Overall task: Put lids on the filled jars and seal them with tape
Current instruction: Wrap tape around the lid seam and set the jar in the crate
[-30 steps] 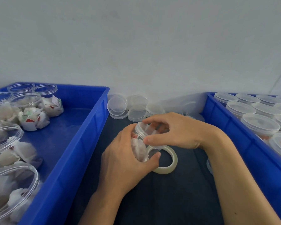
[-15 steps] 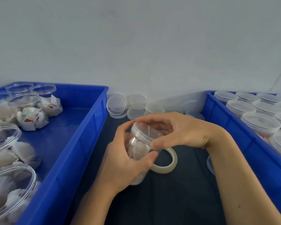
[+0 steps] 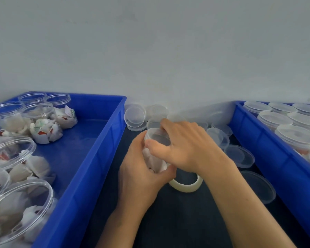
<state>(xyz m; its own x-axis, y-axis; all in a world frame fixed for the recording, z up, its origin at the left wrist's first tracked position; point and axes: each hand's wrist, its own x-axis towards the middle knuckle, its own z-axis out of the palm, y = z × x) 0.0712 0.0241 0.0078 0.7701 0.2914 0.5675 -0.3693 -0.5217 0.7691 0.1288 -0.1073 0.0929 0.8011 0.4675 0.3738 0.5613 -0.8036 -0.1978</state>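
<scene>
Left hand (image 3: 140, 176): grips the clear plastic jar of white wrapped pieces (image 3: 155, 158), now more upright than before.
Right hand (image 3: 184, 145): closed over the clear round lid (image 3: 157, 136), now covering it more.
Whitish tape roll (image 3: 185, 185): on the dark table, just beside the jar.

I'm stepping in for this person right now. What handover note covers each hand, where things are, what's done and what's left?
Left hand: grip around the body of the filled jar, held over the dark mat.
Right hand: on the jar's lid, pressing or turning it; whether it is fully seated cannot be told.
Tape roll: on the mat, partly under the right wrist.
Spare lids: at the back and right of the mat.
Done: lidded jars in the right bin.
Left: tape this jar, then the open filled jars in the left bin.
</scene>
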